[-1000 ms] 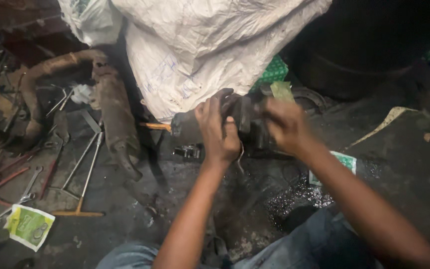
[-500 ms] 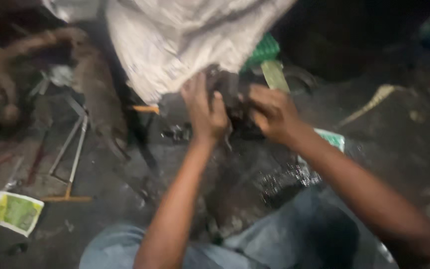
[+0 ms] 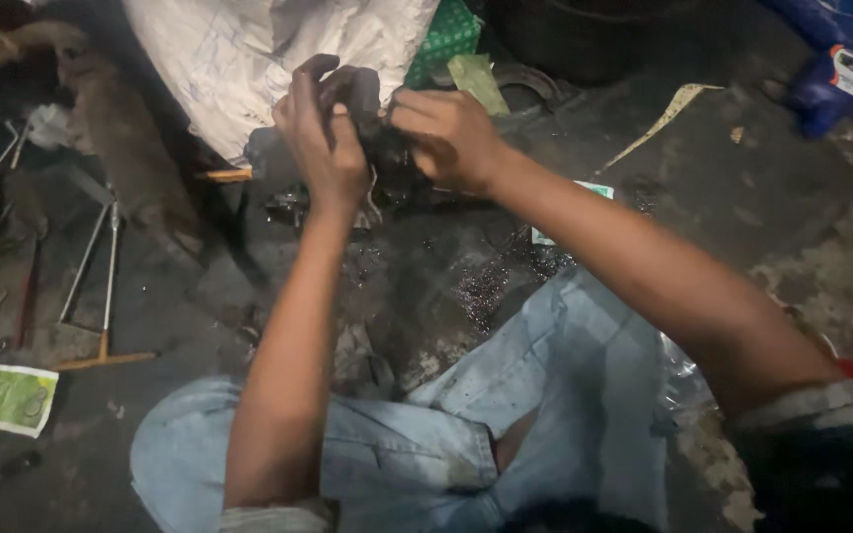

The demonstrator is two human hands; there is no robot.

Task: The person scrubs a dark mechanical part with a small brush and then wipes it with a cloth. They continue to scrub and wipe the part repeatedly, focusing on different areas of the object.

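Note:
I sit on a grimy floor with my knees in pale jeans [image 3: 505,395] below the view's middle. Both hands are raised in front of me around a dark, greasy metal part [image 3: 372,109]. My left hand [image 3: 320,138] grips its left side with the fingers curled over the top. My right hand [image 3: 446,133] clasps its right side, thumb toward the left hand. Most of the part is hidden between the palms. A thin wire or clip hangs just below it.
A large white woven sack [image 3: 269,59] stands behind my hands. A rusty pipe [image 3: 120,128], long metal rods [image 3: 101,266] and hand tools lie at the left. A green-and-white packet [image 3: 7,398] lies lower left. A blue bottle [image 3: 836,74] sits upper right.
The view has tilted downward and shifted, so my knees now show. Both hands stay closed on the dark part and have lifted it slightly toward the sack.

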